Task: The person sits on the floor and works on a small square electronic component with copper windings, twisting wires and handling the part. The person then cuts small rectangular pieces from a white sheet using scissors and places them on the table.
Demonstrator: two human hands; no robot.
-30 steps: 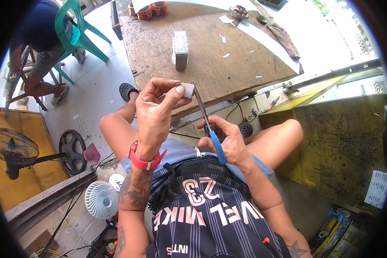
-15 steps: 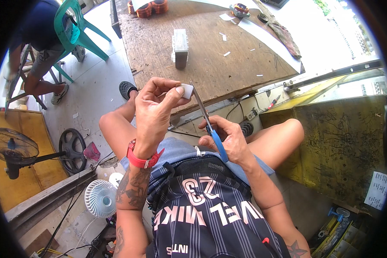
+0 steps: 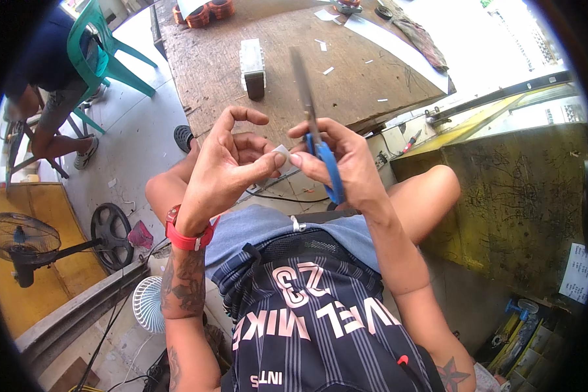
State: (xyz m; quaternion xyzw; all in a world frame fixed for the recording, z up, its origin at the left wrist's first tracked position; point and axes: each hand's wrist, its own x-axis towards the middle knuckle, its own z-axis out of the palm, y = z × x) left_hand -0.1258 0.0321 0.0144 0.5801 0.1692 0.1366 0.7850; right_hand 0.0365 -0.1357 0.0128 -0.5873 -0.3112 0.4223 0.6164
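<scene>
Between thumb and fingers, my left hand (image 3: 232, 157) pinches a small white piece of paper (image 3: 281, 151). Close beside it, my right hand (image 3: 343, 160) grips blue-handled scissors (image 3: 330, 163), their blades pointing up and away over the table edge. My right thumb tip is at the paper's right side; whether it presses on it I cannot tell. Beyond my hands, a metal block with a white lining and a dark near end (image 3: 253, 68) stands on the wooden table (image 3: 222, 85).
Copper wire coils (image 3: 199, 14) sit at the table's far left, white paper scraps (image 3: 328, 70) and a long white sheet (image 3: 398, 52) toward the right. A yellow panel (image 3: 503, 209) stands to my right, fans (image 3: 23, 238) to my left. Another person sits near a green chair (image 3: 88, 59).
The scissors have moved up and away from the paper's edge, their blades now pointing forward. My right hand has come up to the left hand, its thumb at the paper.
</scene>
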